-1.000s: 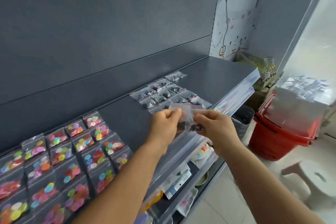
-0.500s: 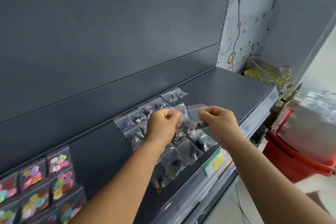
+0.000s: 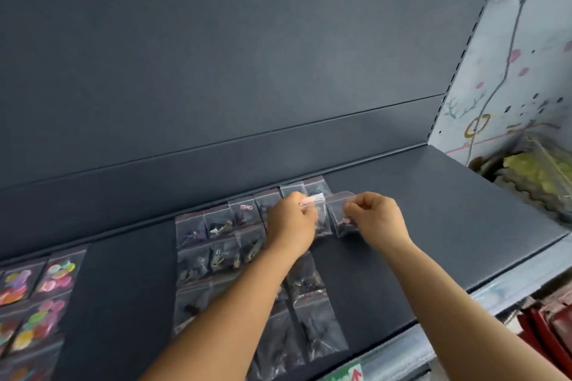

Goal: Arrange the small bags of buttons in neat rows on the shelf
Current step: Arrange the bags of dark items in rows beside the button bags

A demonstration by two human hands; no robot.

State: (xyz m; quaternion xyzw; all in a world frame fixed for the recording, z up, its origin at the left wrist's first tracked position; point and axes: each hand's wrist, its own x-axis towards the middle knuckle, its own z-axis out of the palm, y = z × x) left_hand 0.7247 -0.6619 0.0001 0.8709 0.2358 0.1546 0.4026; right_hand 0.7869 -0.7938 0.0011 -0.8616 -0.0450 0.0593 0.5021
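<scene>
On the dark grey shelf (image 3: 433, 226) lie rows of small clear bags with dark contents (image 3: 213, 254). My left hand (image 3: 291, 223) pinches the red-striped top of one clear bag (image 3: 320, 213) near the back of the shelf. Beside it, my right hand (image 3: 374, 216) pinches another clear bag (image 3: 340, 213), which stands at the right end of the rows. Bags of bright coloured buttons (image 3: 34, 303) lie in rows at the far left of the shelf.
The shelf's grey back panel (image 3: 247, 56) rises behind the bags. Bare shelf surface lies to the right of the rows. A yellow packaged item (image 3: 532, 176) sits past the shelf's right end. Red containers (image 3: 548, 328) stand below at the right.
Both hands moved from the shelf's front edge to its back, carrying the bags apart. The view shifted right and closer; the coloured button bags slid to the left edge.
</scene>
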